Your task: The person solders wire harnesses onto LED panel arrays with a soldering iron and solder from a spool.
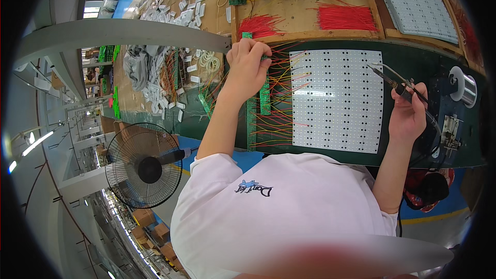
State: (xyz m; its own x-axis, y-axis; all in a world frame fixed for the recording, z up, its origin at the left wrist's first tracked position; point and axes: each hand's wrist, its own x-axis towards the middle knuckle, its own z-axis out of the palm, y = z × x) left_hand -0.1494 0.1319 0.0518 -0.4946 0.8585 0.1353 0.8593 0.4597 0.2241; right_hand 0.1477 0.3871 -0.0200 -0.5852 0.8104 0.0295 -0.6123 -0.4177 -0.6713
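My left hand (246, 70) is closed, its fingers curled round the upper part of a green circuit board strip (265, 98); the fingertips are partly hidden. Beside it lies a longer green strip (251, 124), running under my hand. Red and yellow wires (279, 80) spread rightward from the strips to a white panel (336, 98) dotted with rows of small lights and black holes. In my right hand (408, 116) is a soldering iron (400, 89) with a thin metal guide along it. Its tip hovers over the panel's upper right part.
A solder wire spool (462, 87) stands at the right above a metal fixture (452, 132). Beyond a wooden ledge (310, 35) lie bundles of red wires (346, 18) and stacked white panels (413, 2). A grey bar (129, 32) crosses the left; a fan (150, 168) stands below.
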